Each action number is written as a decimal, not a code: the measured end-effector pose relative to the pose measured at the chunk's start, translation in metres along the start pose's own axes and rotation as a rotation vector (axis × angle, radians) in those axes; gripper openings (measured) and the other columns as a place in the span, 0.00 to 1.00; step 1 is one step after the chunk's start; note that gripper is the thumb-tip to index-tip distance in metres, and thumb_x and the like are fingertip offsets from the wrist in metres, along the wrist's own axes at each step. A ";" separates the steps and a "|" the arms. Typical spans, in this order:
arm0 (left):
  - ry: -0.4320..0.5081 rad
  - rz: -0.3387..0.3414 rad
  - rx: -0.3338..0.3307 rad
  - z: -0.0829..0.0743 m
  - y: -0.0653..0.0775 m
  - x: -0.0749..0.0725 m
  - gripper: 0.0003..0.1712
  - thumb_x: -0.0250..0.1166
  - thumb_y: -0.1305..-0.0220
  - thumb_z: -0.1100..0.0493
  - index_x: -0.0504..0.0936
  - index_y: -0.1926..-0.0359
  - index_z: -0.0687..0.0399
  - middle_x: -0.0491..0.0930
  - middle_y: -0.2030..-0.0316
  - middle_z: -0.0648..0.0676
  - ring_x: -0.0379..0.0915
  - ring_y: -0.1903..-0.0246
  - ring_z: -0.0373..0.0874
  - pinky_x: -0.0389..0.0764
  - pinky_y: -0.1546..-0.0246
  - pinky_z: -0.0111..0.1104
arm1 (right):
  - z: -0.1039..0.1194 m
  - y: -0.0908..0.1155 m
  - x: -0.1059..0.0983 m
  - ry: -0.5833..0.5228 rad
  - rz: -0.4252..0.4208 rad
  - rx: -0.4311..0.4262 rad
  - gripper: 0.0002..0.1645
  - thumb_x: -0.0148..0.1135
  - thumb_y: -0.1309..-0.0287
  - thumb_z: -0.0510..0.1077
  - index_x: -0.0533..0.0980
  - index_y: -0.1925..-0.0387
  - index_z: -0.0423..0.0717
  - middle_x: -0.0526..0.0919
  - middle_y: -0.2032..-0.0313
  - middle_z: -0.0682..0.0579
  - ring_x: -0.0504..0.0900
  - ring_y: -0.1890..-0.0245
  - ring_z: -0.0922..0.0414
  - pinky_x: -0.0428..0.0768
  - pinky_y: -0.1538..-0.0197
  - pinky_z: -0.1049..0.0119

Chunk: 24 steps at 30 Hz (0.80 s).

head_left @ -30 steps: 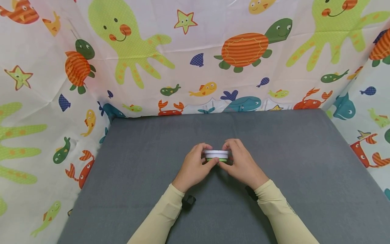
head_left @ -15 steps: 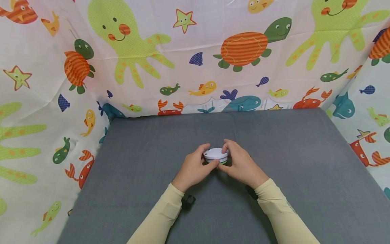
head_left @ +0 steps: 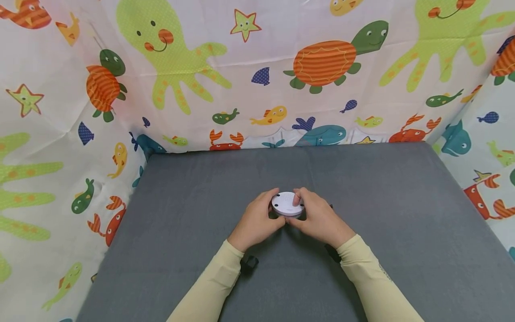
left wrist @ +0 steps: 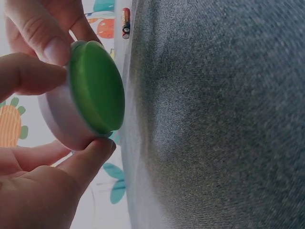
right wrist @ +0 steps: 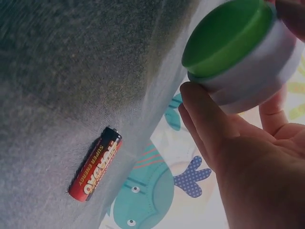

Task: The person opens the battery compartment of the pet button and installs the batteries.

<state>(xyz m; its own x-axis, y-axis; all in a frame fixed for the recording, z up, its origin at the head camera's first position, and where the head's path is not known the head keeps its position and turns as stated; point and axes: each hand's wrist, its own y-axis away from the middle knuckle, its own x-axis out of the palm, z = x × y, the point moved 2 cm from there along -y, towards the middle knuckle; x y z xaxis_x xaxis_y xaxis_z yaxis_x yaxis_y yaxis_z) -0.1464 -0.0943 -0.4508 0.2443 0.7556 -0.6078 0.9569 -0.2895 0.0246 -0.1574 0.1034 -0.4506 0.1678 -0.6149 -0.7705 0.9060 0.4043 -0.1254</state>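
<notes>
Both hands hold a round white push button [head_left: 283,207] with a green domed cap [left wrist: 102,86], above the table. Its flat white face with small dark spots is turned up toward the head camera, and the cap faces down. My left hand [head_left: 257,220] grips the left side, thumb at the near edge and fingers around the rim. My right hand [head_left: 321,220] grips the right side, with one fingertip on the white face. In the right wrist view, a red and black battery [right wrist: 97,164] lies on the table beyond the hands.
A grey cloth-covered table [head_left: 193,201] stretches around the hands. Printed sea-animal curtains [head_left: 265,94] stand along its back and sides. Black wrist-worn devices [head_left: 250,263] hang beneath the sleeves.
The push button has tilted from edge-on, so its flat white face now shows to the head camera and its green cap is hidden there. Both hands have stayed in nearly the same place.
</notes>
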 end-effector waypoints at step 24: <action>-0.091 0.032 -0.018 0.006 -0.004 0.008 0.52 0.82 0.38 0.60 0.65 0.18 0.54 0.69 0.23 0.56 0.72 0.27 0.50 0.76 0.26 0.46 | -0.003 0.001 0.008 -0.051 0.070 -0.022 0.29 0.85 0.47 0.37 0.71 0.53 0.45 0.72 0.34 0.41 0.78 0.39 0.45 0.83 0.45 0.54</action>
<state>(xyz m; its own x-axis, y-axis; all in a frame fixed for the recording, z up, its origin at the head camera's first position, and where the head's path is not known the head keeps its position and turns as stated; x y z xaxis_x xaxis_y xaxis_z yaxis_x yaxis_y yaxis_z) -0.1489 -0.0906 -0.4605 0.2604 0.6896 -0.6758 0.9516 -0.3016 0.0589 -0.1563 0.1013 -0.4590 0.2501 -0.6181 -0.7452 0.8829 0.4615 -0.0865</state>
